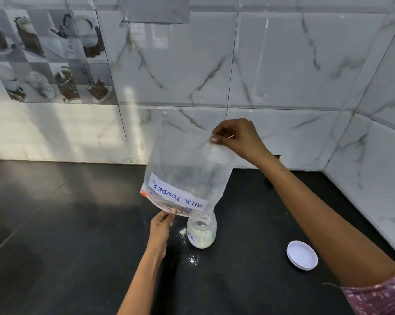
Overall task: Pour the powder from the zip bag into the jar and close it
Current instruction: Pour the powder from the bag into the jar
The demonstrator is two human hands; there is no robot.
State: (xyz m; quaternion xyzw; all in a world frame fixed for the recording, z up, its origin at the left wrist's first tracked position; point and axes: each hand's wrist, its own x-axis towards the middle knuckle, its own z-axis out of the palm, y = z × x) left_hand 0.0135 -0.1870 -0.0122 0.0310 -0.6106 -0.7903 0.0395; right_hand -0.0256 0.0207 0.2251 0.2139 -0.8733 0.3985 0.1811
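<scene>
A clear zip bag (187, 169) labelled "MILK POWDER" hangs upside down, its zip mouth down over the open glass jar (202, 235). The jar stands on the black counter (55, 223) and holds white powder. My right hand (235, 137) pinches the bag's raised bottom corner. My left hand (161, 226) pinches the zip edge just left of the jar's mouth. The bag looks almost drained, with a dusty film inside. The white jar lid (302, 255) lies on the counter to the right of the jar.
Spilled powder (187, 246) is scattered on the counter left of and in front of the jar. A marble-tiled wall (282, 64) runs behind the counter and turns a corner on the right.
</scene>
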